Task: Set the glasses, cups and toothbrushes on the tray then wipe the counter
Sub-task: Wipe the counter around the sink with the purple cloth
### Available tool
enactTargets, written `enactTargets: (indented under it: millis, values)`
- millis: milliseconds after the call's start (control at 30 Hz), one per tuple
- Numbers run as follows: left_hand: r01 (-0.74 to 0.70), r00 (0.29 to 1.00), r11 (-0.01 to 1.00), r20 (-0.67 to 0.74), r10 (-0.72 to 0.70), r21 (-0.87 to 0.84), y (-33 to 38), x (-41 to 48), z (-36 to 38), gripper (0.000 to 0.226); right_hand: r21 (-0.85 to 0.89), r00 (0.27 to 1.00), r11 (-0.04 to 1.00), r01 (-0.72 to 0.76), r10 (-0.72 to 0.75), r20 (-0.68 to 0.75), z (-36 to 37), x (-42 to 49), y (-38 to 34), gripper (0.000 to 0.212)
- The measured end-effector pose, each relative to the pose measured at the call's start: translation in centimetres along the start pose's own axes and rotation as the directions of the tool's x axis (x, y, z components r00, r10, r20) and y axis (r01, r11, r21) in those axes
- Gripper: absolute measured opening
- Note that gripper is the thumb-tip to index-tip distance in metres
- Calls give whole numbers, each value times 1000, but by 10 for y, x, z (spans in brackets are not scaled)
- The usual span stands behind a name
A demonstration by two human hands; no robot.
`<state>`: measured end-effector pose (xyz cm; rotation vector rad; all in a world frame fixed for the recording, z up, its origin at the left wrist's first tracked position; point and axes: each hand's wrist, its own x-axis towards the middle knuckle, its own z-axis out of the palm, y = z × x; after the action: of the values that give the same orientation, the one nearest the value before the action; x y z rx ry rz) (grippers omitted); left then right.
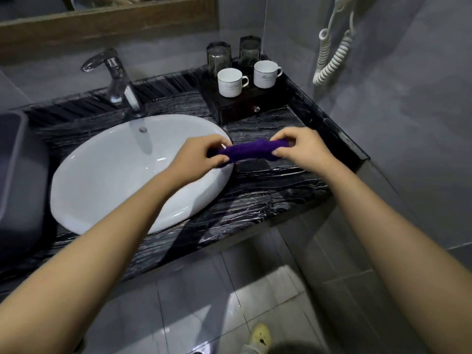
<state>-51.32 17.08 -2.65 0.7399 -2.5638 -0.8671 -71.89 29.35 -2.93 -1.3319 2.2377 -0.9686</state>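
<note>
Purple cloth hangs stretched between both hands, just above the bench, right of the sink and in front of the tray. The left hand pinches its left end over the basin's rim, fingers curled round the bunched fabric. The right hand grips the other end the same way, with its fingers on top. The cloth is gathered into a narrow strip and seems clear of the stone, with a shadow below it.

2 glasses and 2 cups stand on the tray and no toothbrushes show, so wiping looks like the step in hand. A roped cloth wipes poorly — it would be better folded into a flat pad under 1 palm. Strokes could then run from the tray's foot toward the front edge, overlapping, with a pass round the basin rim. The pad should stay off the tray, so the cups are not jogged.
</note>
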Motion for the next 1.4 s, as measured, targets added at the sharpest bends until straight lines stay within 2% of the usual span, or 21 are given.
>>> enactTargets:
  millis: [200, 300, 400, 467, 500, 533, 600, 667, 700, 833, 1033, 1200, 1267, 1333, 1400]
  values:
    - [196, 979, 976, 76, -189, -91, -26, -47, 65, 25, -35, 976, 998, -46, 53, 212, 48, -28, 51, 26]
    - [271, 962, 957, 55, -267, -107, -35, -53, 83, 24, -57, 969, 997, -42, 55, 240, 54, -25, 58, 25]
    - [339, 936, 937, -76, -345, -78, -40, -39, 86, 24, -316, 992, 948, -43, 76, 96, 69, -14, 50, 31]
    - [356, 923, 934, -142, -357, -37, -40, -31, 87, 27, -534, 995, 841, -92, 58, -82, 88, -15, 38, 36]
    - [346, 926, 938, -156, -344, -17, -41, -29, 87, 30, -587, 994, 806, -72, 8, -110, 98, -18, 32, 36]
    - [328, 931, 945, -167, -324, -2, -44, -31, 85, 31, -591, 996, 807, 4, -59, -74, 109, -22, 29, 36]
    - [316, 936, 948, -173, -306, 35, -59, -42, 77, 35, -511, 977, 833, 210, -163, 136, 132, -33, 32, 42]
    - [350, 933, 928, -141, -332, 126, -80, -66, 65, 38, -468, 934, 833, 295, -150, 323, 144, -40, 41, 50]
    - [366, 930, 911, -111, -351, 188, -91, -81, 59, 39, -471, 926, 830, 298, -133, 353, 148, -41, 45, 51]
    - [341, 933, 872, -9, -361, 352, -117, -135, 40, 41, -509, 948, 822, 254, -106, 301, 160, -49, 47, 52]
    - [308, 939, 894, 48, -340, 325, -119, -154, 33, 48, -485, 952, 842, 237, -102, 289, 195, -97, 12, 54]
    - [231, 960, 927, 86, -266, 295, -118, -155, 28, 84, -451, 955, 860, 238, -122, 272, 225, -129, -20, 55]
    - [267, 953, 926, 67, -294, 269, -121, -152, 28, 81, -461, 938, 837, 294, -160, 307, 235, -141, -30, 53]
    - [230, 960, 933, 91, -263, 278, -125, -159, 25, 82, -501, 954, 819, 278, -176, 242, 242, -156, -41, 49]
    - [229, 958, 922, 99, -271, 311, -127, -159, 29, 85, -454, 953, 848, 273, -173, 248, 235, -150, -34, 48]
